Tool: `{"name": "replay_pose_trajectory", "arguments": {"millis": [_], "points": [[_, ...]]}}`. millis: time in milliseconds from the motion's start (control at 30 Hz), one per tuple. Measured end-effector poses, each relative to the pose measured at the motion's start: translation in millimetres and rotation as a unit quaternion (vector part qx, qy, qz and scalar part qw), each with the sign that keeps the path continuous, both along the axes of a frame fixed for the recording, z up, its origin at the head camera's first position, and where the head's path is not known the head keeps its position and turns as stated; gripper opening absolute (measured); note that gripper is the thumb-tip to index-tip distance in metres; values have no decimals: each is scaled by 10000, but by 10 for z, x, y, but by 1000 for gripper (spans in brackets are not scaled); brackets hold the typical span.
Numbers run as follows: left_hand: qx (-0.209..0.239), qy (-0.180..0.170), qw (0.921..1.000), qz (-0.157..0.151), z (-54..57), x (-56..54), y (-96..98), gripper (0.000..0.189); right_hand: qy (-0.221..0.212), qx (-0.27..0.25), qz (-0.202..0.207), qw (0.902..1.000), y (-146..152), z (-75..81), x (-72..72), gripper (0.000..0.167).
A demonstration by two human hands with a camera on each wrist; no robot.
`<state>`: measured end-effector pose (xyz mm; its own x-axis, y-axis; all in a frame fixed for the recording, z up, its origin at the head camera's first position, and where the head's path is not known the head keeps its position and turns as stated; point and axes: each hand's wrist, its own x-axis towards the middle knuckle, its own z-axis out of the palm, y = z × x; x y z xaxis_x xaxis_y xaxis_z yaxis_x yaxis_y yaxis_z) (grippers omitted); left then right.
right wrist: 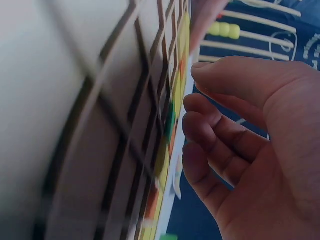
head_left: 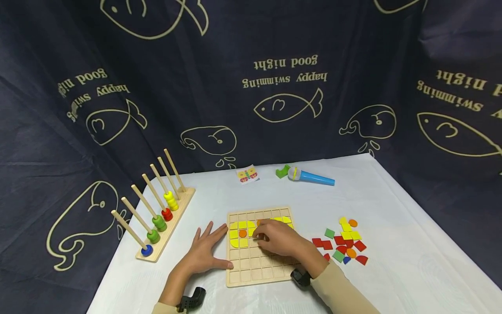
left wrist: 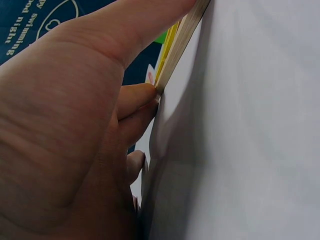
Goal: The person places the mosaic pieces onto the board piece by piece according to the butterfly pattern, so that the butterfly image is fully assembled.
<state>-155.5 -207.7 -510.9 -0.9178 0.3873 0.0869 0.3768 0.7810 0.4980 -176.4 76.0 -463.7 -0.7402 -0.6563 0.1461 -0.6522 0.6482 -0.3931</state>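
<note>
A square wooden grid board [head_left: 251,275] lies on the table with yellow pieces [head_left: 234,233] and orange discs [head_left: 243,233] set in its far rows. My left hand [head_left: 200,255] is spread along the board's left side. Its thumb rests at the near left edge, and its fingertips touch the board's edge in the left wrist view. Over the board's middle is my right hand [head_left: 279,237], fingers bent and no piece visible between thumb and fingertips. In the right wrist view a green piece [right wrist: 169,122] sits in the grid beyond the fingertips; from above, the hand covers that spot.
Loose red, yellow, green, orange and blue pieces [head_left: 360,245] lie right of the board. To the left stands a wooden peg rack [head_left: 162,244] with coloured beads. Behind the board are a butterfly card [head_left: 247,174], a green block [head_left: 282,171] and a blue toy microphone [head_left: 317,178].
</note>
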Motion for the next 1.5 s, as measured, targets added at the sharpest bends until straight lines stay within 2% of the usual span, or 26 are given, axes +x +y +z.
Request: {"name": "replay_pose_trajectory", "arguments": {"millis": [333, 700, 967, 1200, 1400, 1500], "points": [[37, -24, 10000, -2, 16, 15, 7, 113, 79, -206, -464, 9987, 512, 47, 0, 15], [24, -43, 10000, 13, 21, 15, 10, 114, -153, -361, -1071, 9935, 1000, 76, 49, 18], [31, -50, 10000, 34, 18, 13, 12, 114, -302, -513, -1451, 9876, 1372, -3, 72, 15], [21, -35, 10000, 24, 0, -5, -6, 114, -517, -598, -1948, 9776, 1592, -34, 62, 17], [2, -97, 9999, 37, 0, -3, 11, 115, -584, -465, -2213, 9723, 1816, -78, 93, 21], [-5, -74, 10000, 65, -3, 7, 6, 114, -559, -449, -2210, 9726, 1908, -105, 104, 22]]}}
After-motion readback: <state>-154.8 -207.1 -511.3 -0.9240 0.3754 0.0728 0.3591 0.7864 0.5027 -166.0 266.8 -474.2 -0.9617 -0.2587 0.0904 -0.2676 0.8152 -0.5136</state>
